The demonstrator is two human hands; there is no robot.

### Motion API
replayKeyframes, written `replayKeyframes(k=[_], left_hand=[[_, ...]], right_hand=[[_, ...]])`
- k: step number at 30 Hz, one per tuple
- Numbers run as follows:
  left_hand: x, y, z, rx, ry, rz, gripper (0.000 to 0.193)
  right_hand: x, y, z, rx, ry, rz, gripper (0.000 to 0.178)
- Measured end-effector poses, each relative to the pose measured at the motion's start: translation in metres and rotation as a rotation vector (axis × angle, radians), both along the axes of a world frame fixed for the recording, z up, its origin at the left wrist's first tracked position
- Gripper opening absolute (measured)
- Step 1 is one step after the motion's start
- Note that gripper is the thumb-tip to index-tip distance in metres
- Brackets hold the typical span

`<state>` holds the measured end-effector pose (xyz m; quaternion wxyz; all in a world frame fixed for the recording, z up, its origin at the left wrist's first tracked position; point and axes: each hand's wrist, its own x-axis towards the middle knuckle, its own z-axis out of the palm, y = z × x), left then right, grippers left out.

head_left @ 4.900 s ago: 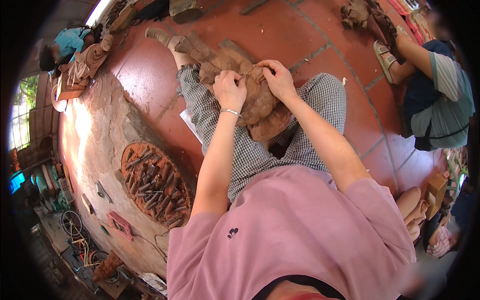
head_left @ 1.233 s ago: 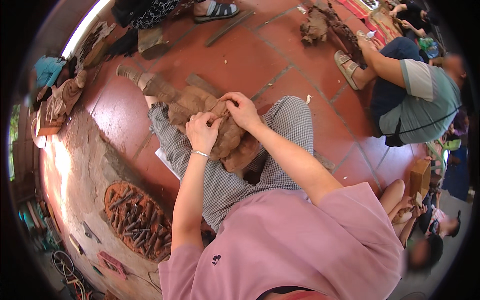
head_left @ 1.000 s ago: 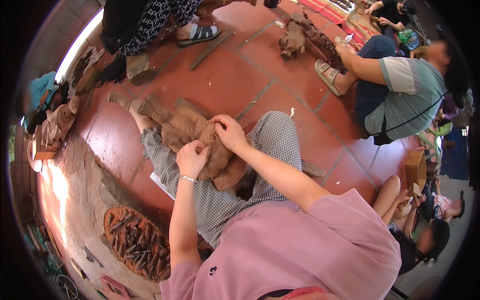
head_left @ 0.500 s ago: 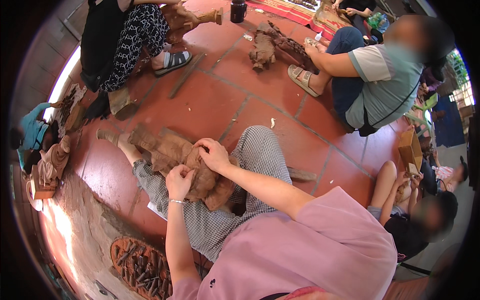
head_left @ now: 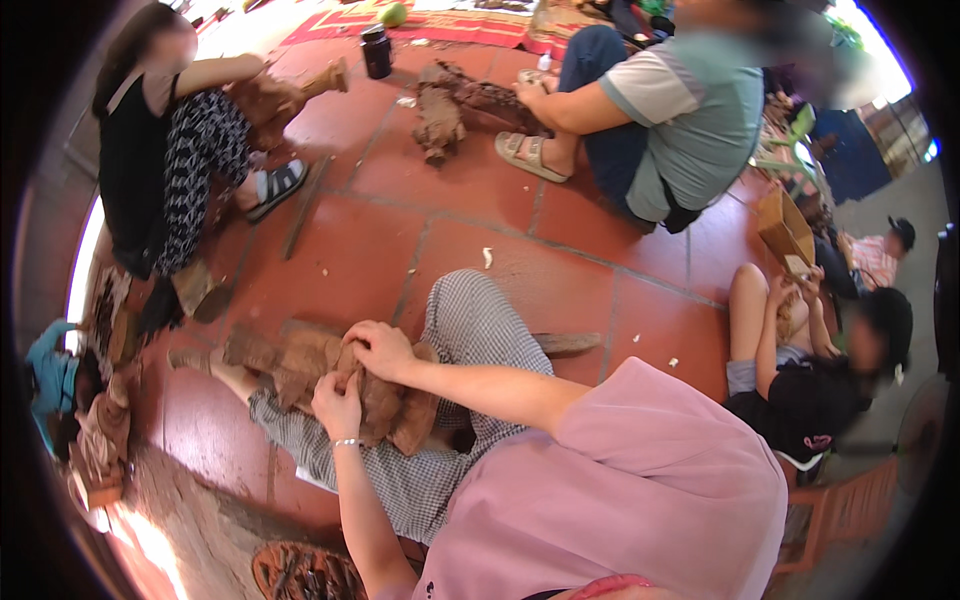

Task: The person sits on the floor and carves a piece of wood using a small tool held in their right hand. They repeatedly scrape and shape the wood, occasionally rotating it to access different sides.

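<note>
A brown carved wooden figure (head_left: 300, 363) lies tilted across my lap, on my checked trousers (head_left: 490, 335). My right hand (head_left: 382, 352) rests over its upper side with fingers bent and pressed to the wood. Just nearer to me, my left hand (head_left: 338, 402), a bracelet at its wrist, has thumb and fingers pinched together against the same part of the carving. The fingertips of both hands almost meet. Whatever small thing the left fingers may pinch is too small to make out.
An oval basket of carving tools (head_left: 305, 572) sits at my lower left. A wooden stick (head_left: 567, 343) lies beside my knee. Ahead, a person in a grey-green shirt (head_left: 700, 125) squats by another carving (head_left: 437, 120). Another person in black (head_left: 140, 190) sits far left, near a black flask (head_left: 376, 52).
The view has turned, so most of the scene sits further left in the picture. My hands stay on the same part of the carving, their fingertips slightly closer together.
</note>
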<state>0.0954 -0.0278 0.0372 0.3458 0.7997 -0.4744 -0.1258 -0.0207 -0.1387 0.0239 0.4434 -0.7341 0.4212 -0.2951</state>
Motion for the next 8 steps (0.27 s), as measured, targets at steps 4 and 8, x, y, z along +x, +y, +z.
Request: replayKeyframes(k=[4, 8], left_hand=[[0.006, 0.015, 0.015, 0.160, 0.112, -0.050, 0.013], [0.003, 0.000, 0.012, 0.128, 0.039, -0.041, 0.013]], right_hand=[[-0.005, 0.001, 0.010, 0.040, 0.036, -0.013, 0.019], [-0.007, 0.001, 0.013, 0.094, 0.044, 0.001, 0.019]])
